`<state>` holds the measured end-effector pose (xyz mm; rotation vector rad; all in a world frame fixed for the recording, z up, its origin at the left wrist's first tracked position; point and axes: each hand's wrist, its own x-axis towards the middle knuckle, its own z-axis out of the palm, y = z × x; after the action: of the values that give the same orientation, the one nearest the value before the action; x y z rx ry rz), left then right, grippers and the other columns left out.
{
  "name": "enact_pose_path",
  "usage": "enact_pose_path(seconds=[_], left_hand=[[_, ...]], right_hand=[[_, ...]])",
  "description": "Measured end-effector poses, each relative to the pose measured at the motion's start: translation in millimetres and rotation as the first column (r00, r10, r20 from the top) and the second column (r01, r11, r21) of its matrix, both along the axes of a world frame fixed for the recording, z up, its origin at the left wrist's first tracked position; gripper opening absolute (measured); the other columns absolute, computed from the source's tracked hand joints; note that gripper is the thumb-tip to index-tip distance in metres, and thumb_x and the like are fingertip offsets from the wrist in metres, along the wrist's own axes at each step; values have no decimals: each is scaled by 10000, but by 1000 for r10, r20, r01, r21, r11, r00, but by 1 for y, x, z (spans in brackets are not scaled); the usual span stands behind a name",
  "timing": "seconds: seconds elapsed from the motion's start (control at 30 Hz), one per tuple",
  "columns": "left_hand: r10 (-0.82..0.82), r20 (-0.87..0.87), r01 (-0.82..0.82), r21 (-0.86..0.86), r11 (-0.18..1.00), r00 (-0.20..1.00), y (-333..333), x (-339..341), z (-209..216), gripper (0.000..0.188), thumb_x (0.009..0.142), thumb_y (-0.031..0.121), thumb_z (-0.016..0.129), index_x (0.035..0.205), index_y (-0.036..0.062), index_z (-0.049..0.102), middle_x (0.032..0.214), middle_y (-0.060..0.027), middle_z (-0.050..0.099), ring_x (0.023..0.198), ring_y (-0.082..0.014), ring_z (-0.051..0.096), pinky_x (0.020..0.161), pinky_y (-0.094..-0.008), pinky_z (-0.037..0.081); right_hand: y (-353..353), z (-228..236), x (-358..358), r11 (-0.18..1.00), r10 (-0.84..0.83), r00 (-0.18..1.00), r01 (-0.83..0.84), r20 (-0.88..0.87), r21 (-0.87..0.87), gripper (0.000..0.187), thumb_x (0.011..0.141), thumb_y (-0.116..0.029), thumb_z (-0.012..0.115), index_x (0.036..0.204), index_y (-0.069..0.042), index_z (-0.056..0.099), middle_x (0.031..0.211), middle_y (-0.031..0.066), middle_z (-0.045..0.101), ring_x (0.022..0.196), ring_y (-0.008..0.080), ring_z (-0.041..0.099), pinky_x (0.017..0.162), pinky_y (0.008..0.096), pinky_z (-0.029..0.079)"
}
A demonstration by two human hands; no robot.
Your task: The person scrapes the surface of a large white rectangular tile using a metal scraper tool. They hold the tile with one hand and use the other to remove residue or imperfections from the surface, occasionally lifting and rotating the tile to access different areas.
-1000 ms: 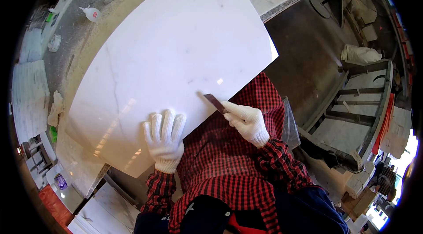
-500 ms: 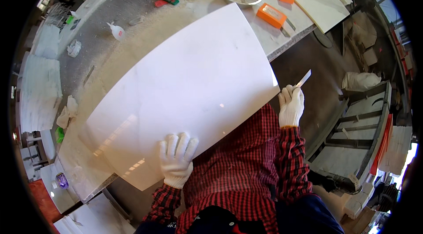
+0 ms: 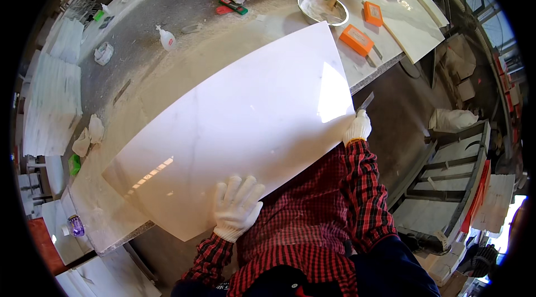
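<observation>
A large glossy white stone slab (image 3: pixel 234 112) lies across the workbench, its near edge sticking out toward my body. My left hand (image 3: pixel 239 205), in a white knit glove, rests flat on the slab's near edge with the fingers spread. At the slab's right corner, my gloved right hand (image 3: pixel 358 126) is closed around a flat metal blade (image 3: pixel 367 101), which points up and away from me. That hand is beside the slab's right edge; whether it touches the edge I cannot tell.
Beyond the slab are a round metal pan (image 3: pixel 322 8), two orange boxes (image 3: pixel 356 40) and a white squeeze bottle (image 3: pixel 166 38). A white slab piece (image 3: pixel 416 23) lies at the far right. Stacked slabs (image 3: pixel 53 104) stand left; a metal rack (image 3: pixel 446 165) is at right.
My right hand has moved slightly left and in against the slab's corner, tilting the blade. The whole view has shifted a little. My left hand stays on the slab.
</observation>
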<state>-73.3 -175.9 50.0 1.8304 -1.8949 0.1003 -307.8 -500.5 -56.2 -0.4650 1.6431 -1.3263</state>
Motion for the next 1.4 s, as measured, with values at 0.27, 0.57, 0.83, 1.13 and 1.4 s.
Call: enact_pose_path(seconds=[0.27, 0.57, 0.83, 1.13, 1.4], left_hand=[[301, 138, -294, -72, 953, 944, 53, 76, -12, 440, 894, 213, 731, 1309, 86, 662, 1431, -149, 603, 1285, -357, 577, 1047, -473, 458], [787, -435, -883, -40, 468, 438, 86, 199, 42, 571, 1060, 289, 584, 1515, -30, 450, 1545, -164, 497, 1412, -297, 476, 1147, -400, 403], [481, -848, -871, 46, 489, 225, 82, 189, 43, 552, 1078, 327, 570, 1478, -48, 505, 1483, -141, 545, 1303, -222, 543, 1092, -333, 455], [585, -731, -888, -62, 455, 351, 106, 191, 31, 541, 1105, 284, 514, 1533, -34, 420, 1514, -171, 517, 1299, -267, 550, 1112, -338, 450], [635, -673, -893, -87, 441, 379, 96, 179, 46, 515, 1103, 266, 517, 1530, -10, 437, 1506, -181, 518, 1296, -275, 554, 1100, -347, 462]], right_hand=[[-4, -29, -20, 984, 157, 953, -174, -257, -44, 349, 1004, -243, 492, 1069, 43, 681, 960, 102, 686, 817, 218, 645, 691, 387, 531], [-3, -36, -25, 942, 281, 823, -336, -493, -24, 357, 1009, -252, 508, 1092, 50, 678, 980, 114, 703, 846, 226, 665, 711, 384, 545], [-23, -72, -34, 916, 378, 758, -391, -532, 93, 345, 1042, -289, 512, 1090, 27, 641, 991, 141, 714, 867, 269, 676, 767, 406, 545], [-15, -52, -10, 982, 190, 841, -163, 506, -97, 290, 1078, -290, 485, 1051, -34, 618, 891, 63, 622, 810, 216, 616, 700, 369, 526], [-13, -52, -6, 991, 135, 825, -112, 549, -76, 306, 1103, -325, 476, 1052, -49, 597, 904, 60, 614, 808, 217, 616, 695, 380, 526]])
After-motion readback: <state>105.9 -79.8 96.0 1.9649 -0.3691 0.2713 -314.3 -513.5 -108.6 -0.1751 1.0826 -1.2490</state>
